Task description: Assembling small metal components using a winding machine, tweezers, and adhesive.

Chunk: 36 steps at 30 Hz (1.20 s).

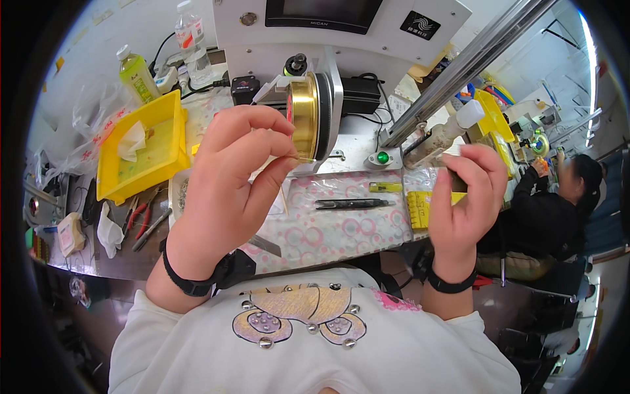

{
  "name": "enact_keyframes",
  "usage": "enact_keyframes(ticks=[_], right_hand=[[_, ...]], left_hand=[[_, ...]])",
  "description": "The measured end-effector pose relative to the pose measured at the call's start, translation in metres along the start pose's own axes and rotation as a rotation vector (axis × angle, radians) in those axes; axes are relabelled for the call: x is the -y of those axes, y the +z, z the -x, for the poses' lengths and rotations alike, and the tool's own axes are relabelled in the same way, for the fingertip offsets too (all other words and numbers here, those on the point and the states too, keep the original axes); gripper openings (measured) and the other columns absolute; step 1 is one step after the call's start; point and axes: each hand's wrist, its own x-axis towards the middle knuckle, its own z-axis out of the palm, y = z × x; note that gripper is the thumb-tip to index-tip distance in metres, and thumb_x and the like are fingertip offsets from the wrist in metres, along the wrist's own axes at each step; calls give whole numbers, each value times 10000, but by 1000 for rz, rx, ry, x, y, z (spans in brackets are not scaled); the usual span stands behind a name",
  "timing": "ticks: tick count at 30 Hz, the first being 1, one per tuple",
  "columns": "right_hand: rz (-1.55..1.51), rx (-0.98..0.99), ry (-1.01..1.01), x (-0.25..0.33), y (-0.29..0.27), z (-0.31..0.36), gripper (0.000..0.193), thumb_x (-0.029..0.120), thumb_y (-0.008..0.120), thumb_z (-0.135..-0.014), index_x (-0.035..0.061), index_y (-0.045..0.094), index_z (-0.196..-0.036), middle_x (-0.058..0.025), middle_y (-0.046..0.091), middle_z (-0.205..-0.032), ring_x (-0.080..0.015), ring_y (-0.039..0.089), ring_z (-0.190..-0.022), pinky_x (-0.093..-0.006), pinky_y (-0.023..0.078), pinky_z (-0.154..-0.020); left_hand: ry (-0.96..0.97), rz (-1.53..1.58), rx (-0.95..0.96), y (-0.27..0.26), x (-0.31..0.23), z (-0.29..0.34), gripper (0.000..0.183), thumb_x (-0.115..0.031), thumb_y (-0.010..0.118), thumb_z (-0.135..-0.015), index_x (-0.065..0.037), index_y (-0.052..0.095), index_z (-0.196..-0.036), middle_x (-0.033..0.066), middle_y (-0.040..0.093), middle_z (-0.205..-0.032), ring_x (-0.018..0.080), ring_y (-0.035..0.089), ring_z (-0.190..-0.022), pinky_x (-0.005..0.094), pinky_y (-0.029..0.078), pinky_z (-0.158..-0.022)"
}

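Note:
My left hand (239,172) is at the front of a shiny gold drum (304,115) on a grey machine (354,56). Its thumb and forefinger are pinched together by the drum's lower edge, and whatever is between them is too small to make out. A black ring (323,117) borders the drum's right side. Off to the right, my right hand (471,200) is raised above a yellow box-shaped item (420,209), fingers curled and thumb close to the forefinger. Anything in that pinch is too fine to see. Black tweezers (353,203) lie on the patterned mat between my hands.
A yellow tray (141,148), red-handled pliers (138,217) and two bottles, one green (138,75), are at left. A metal post (459,72) slants up at right, beside a green button (382,157). Another person (551,203) sits at far right.

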Motion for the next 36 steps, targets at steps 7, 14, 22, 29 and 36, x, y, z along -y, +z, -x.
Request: enact_keyframes(ticks=[7, 14, 22, 29, 36], right_hand=[[-780, 358, 181, 61, 36, -29, 179, 63, 623, -772, 32, 547, -930, -147, 578, -846, -325, 559, -766, -375, 450, -661], [-610, 380, 193, 52, 8, -43, 51, 71, 542, -826, 29, 517, -842, -160, 532, -735, -371, 536, -710, -411, 418, -602], [-427, 14, 273, 9, -92, -106, 33, 50, 569, -856, 23, 564, -874, -24, 539, -734, -86, 477, -653, -241, 414, -592], [-566, -274, 236, -39, -144, -214, 90, 138, 549, -894, 55, 578, -914, 47, 497, -704, -15, 418, -588, -175, 340, -510], [-602, -526, 243, -89, -148, -308, 104, 119, 551, -892, 19, 548, -917, 25, 450, -653, -31, 306, -424, -204, 213, -391]], left_hand=[[151, 55, 19, -15, -4, 1, 166, 22, 664, -674, -53, 592, -803, 79, 566, -933, 276, 528, -867, 356, 422, -743], [67, 66, 35, -11, 0, 3, 135, 18, 666, -688, -37, 601, -793, 114, 577, -913, 295, 547, -871, 355, 435, -759], [-116, 54, -209, -35, 47, 46, 116, 43, 597, -696, 4, 565, -800, 145, 559, -878, 302, 553, -838, 350, 430, -778], [-259, 45, -287, -31, 113, 82, 52, -15, 555, -779, 4, 513, -756, 99, 510, -774, 207, 498, -745, 294, 393, -697], [-422, 84, -223, -32, 122, 83, 86, 21, 563, -756, -3, 509, -819, 36, 459, -684, 126, 435, -618, 256, 365, -604]])
